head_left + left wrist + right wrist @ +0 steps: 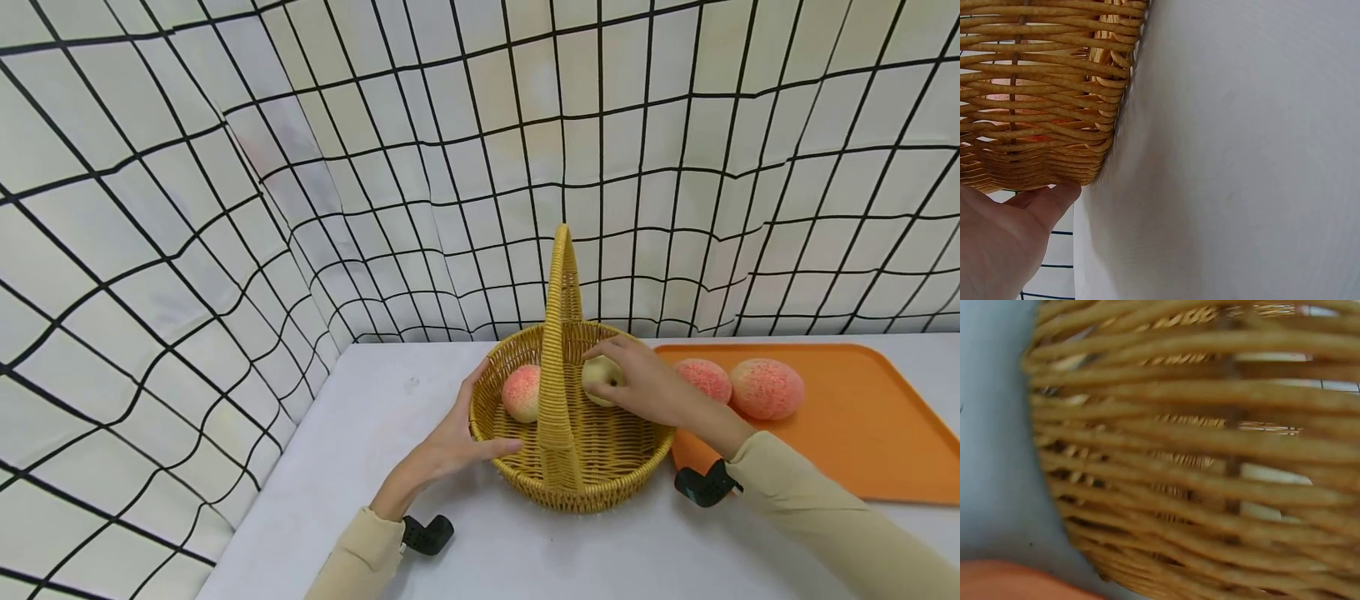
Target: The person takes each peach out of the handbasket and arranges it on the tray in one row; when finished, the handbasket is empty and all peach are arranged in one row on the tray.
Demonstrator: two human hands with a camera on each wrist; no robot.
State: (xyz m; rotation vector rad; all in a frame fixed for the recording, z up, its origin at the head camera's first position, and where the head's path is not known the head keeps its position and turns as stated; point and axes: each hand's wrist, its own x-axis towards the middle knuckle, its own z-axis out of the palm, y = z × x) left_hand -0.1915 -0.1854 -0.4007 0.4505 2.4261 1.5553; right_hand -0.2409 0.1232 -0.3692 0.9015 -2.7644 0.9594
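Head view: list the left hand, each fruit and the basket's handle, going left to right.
Left hand → pink fruit in the basket → handle → pale fruit → smaller pink fruit on the tray → larger pink fruit on the tray

White tabletop under a round, yellow-brown wicker basket and a flat orange tray.
The basket stood upright on its base, its arched handle on top; the smooth, pale surface showed on its left and in front of it, where a tiny dark speck lay. The tray, round-cornered and low-rimmed, lay flat just beside the basket on its right, running past the head view's edge.
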